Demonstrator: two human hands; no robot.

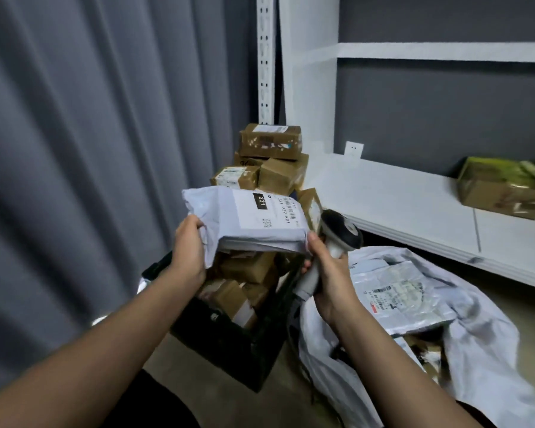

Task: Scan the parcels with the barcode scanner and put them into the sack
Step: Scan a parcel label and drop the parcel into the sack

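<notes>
Scan step: left hand (188, 248) grips soft grey plastic mailer parcel (244, 223), label up, above black crate (244, 344); right hand (328, 273) clasps white handheld barcode scanner (337, 239) alongside, needing aim at label, then transfer to white sack (476, 350).

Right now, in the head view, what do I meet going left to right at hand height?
Grey curtain → left hand → grey plastic mailer parcel → right hand holding white barcode scanner → white woven sack.

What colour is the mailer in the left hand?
Pale grey-lilac mailer with a white label; head view.
</notes>
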